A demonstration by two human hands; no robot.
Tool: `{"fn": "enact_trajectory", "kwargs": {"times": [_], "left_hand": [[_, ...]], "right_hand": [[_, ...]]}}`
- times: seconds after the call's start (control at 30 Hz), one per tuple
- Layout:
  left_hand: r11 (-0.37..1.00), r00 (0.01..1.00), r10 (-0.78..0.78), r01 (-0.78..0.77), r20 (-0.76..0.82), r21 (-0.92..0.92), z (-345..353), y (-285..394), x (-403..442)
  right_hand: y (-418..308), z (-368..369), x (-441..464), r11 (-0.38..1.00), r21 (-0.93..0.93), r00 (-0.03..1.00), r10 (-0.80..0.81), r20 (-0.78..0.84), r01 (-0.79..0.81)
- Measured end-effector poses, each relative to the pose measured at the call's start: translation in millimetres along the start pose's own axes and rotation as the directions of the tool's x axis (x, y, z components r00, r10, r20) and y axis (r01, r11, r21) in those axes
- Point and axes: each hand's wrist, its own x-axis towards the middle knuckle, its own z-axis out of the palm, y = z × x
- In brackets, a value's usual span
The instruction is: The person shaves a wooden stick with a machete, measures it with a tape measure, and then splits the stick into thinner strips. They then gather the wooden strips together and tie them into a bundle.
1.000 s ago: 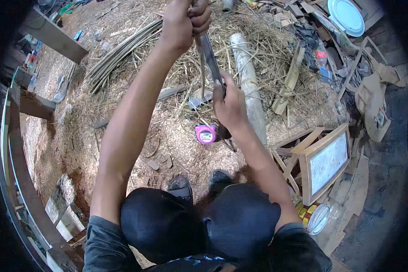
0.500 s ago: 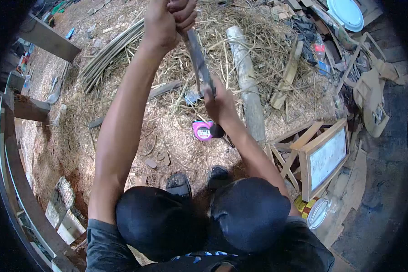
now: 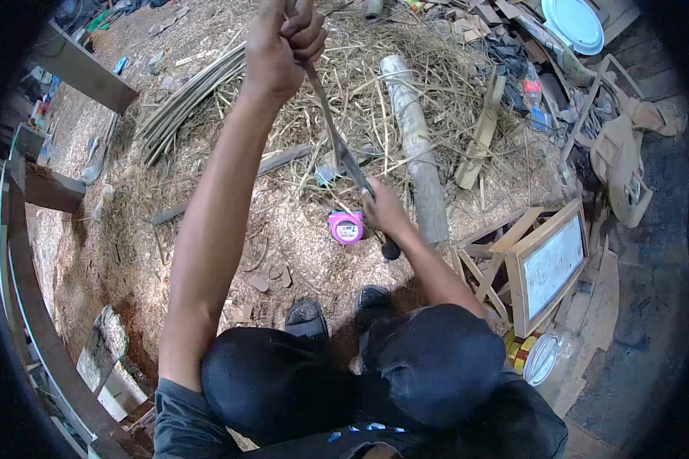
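At the top centre my left hand is closed around the upper end of a long thin strip, which slants down to the right. My right hand grips the dark handle of a long blade; the handle's round black end pokes out below the fist. Blade and strip overlap between my hands, and where one ends is hard to tell. Just left of my right hand, a pink tape measure lies on the shavings.
A pale pole lies right of my right hand, on fibre scraps. Thin strips are bundled at the upper left. A wooden frame with a white panel stands at the right, near a jar. Two sandalled feet are below.
My right hand has moved down and slightly right along the strip, nearer my knees, bringing the blade with it. My left hand is lower left than a second ago, still closed.
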Motion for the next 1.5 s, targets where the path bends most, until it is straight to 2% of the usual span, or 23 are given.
{"fn": "enact_trajectory", "kwargs": {"times": [0.07,0.13,0.2,0.37,0.43,0.47,0.53,0.57,0.6,0.67,0.8,0.83,0.87,0.93,0.97,1.0,1.07,1.1,1.2,1.27,1.3,1.4,1.5], "left_hand": [[0.999,1.000,0.010,-0.010,-0.001,-0.035,5.4,-3.9,0.5],[0.975,0.986,0.144,-0.127,-0.085,0.180,13.7,-6.3,2.2],[0.990,0.991,0.113,-0.105,-0.077,0.098,10.3,-11.8,0.9],[0.984,0.968,0.092,-0.052,-0.232,0.172,30.1,-15.0,-10.0],[0.987,0.950,0.081,-0.034,-0.302,0.157,31.6,-15.9,-13.6],[0.985,0.956,0.112,-0.070,-0.273,0.157,28.9,-19.0,-15.0],[0.981,0.960,0.146,-0.110,-0.239,0.159,30.7,-13.9,-16.8],[0.976,0.953,0.152,-0.102,-0.264,0.195,32.7,-9.6,-19.9],[0.970,0.947,0.152,-0.087,-0.284,0.227,33.8,-7.9,-21.5],[0.985,0.968,0.090,-0.051,-0.236,0.167,26.6,-11.7,-22.4],[0.968,0.964,0.171,-0.125,-0.205,0.220,32.2,-11.9,-18.5],[0.966,0.958,0.178,-0.127,-0.226,0.224,32.4,-10.7,-18.2],[0.966,0.952,0.180,-0.124,-0.246,0.227,30.9,-12.0,-18.9],[0.976,0.962,0.173,-0.138,-0.212,0.170,23.7,-13.4,-13.2],[0.972,0.960,0.183,-0.144,-0.213,0.187,23.5,-13.6,-13.7],[0.969,0.958,0.186,-0.143,-0.218,0.200,24.9,-14.4,-15.4],[0.982,0.954,0.156,-0.121,-0.257,0.147,24.3,-11.6,-13.8],[0.984,0.963,0.131,-0.096,-0.236,0.152,23.2,-11.0,-14.2],[0.981,0.989,0.049,-0.022,-0.137,0.193,1.9,-12.7,-16.7],[0.924,0.976,0.124,-0.048,-0.176,0.380,17.3,-17.7,-30.8],[0.907,0.993,0.091,-0.053,-0.071,0.418,-2.1,-31.7,-34.7],[0.798,0.997,0.065,-0.028,-0.039,0.602,-12.3,-66.4,-64.1],[0.774,0.996,-0.061,0.087,-0.063,0.627,-23.1,-99.7,-98.8]], "right_hand": [[-8.1,2.0,-3.5,0.997,0.036,0.995,-0.067,-0.078,0.070],[-28.7,-2.5,3.2,0.984,0.048,0.977,-0.163,-0.138,0.171],[-72.8,-18.3,7.0,0.974,0.197,0.991,0.124,-0.054,-0.111],[-142.0,-45.1,18.4,0.947,0.240,0.960,-0.159,-0.231,0.214],[-158.4,-47.9,19.4,0.880,0.113,0.810,-0.366,-0.458,0.462],[-155.0,-46.9,19.2,0.878,0.112,0.808,-0.370,-0.458,0.465],[-137.5,-41.2,16.0,0.924,0.341,0.981,-0.137,-0.134,0.176],[-126.9,-41.6,20.9,0.934,0.350,0.997,-0.061,-0.050,0.075],[-124.6,-37.6,21.7,0.932,0.353,0.997,-0.060,-0.056,0.076],[-118.2,-31.6,23.4,0.909,0.187,0.905,-0.310,-0.292,0.372],[-63.6,-3.4,26.2,0.952,0.166,0.951,-0.218,-0.219,0.256],[-46.6,-2.8,27.4,0.674,0.676,0.955,0.210,0.211,-0.298],[-29.5,7.3,25.2,0.676,0.677,0.957,0.207,0.205,-0.291],[-10.1,20.9,22.6,0.911,0.408,0.995,0.088,-0.037,-0.065],[-3.5,18.5,20.0,0.928,0.362,0.990,-0.036,-0.133,0.083],[-5.8,18.6,13.5,0.929,0.365,0.992,-0.022,-0.126,0.067],[-13.4,11.4,5.0,0.991,0.096,0.994,-0.085,-0.069,0.091],[23.6,23.5,10.6,0.969,-0.046,0.968,-0.245,-0.053,0.243],[21.0,23.3,1.3,0.995,-0.077,0.997,-0.072,-0.024,0.069],[19.8,18.7,-1.4,0.999,-0.043,1.000,0.009,0.030,-0.008],[25.7,21.6,-3.6,0.999,0.019,0.999,-0.034,-0.030,0.034],[14.1,15.4,-10.5,0.993,0.069,0.984,-0.079,-0.160,0.091],[-19.2,-7.8,-26.7,0.991,-0.058,0.975,0.110,-0.193,-0.123]]}}
